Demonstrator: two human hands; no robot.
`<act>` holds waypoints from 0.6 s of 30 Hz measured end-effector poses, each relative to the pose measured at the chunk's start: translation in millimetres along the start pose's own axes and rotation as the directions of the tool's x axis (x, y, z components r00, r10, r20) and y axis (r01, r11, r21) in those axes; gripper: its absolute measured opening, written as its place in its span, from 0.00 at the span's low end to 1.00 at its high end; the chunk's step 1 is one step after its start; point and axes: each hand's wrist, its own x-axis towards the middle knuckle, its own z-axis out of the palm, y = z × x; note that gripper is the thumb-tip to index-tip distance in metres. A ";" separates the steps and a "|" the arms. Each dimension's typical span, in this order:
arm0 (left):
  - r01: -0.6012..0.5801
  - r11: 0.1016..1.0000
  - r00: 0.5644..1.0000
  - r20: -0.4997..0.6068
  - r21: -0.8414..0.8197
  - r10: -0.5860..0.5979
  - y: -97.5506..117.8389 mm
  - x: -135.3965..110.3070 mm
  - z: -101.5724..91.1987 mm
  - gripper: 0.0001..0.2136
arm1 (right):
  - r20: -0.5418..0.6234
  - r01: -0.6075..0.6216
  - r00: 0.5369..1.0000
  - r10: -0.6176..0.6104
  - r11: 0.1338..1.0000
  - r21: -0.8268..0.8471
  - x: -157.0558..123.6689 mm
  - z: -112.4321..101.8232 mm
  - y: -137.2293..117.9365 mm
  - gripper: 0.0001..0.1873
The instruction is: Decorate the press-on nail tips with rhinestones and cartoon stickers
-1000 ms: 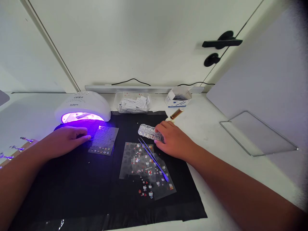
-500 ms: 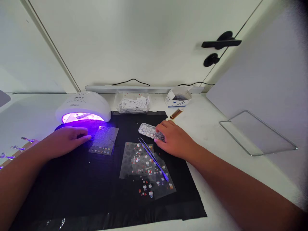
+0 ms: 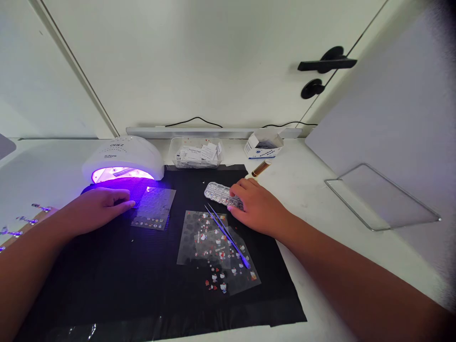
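Observation:
My right hand (image 3: 254, 204) lies over the right end of a clear divided case of small rhinestones (image 3: 218, 193), gripping it with the thumb on the near side and fingers across the top. My left hand (image 3: 107, 209) rests on the black mat (image 3: 117, 285) before the lit nail lamp (image 3: 123, 156), thumb and index finger apart, the other fingers mostly hidden. Just right of it lies a clear sticker sheet (image 3: 153, 209). Blue tweezers (image 3: 231, 242) lie across two overlapping sheets of cartoon stickers (image 3: 192, 237), below the case.
Behind the mat stand a clear tub of alcohol pad packets (image 3: 195, 154) and an open alcohol pads box (image 3: 263, 145). A small gold-and-white tube (image 3: 261, 168) lies beyond my right hand. Stands with clear tops (image 3: 26, 220) are at the far left, a wire frame (image 3: 384, 199) at the right.
My right hand and the rhinestone case have shifted very slightly left. My left hand, the tweezers and the sheets have not visibly moved.

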 end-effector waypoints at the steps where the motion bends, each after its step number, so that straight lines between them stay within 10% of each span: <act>1: 0.002 1.000 1.000 -0.001 -0.003 -0.002 0.1 -0.2 -0.1 0.21 | 0.000 0.002 1.000 -0.002 1.000 0.001 0.0 0.2 0.2 0.07; 18: -0.024 1.000 0.999 -0.032 -0.006 0.024 -2.7 -0.2 1.6 0.20 | 0.033 -0.009 0.999 0.011 0.999 -0.045 1.2 0.6 -0.3 0.11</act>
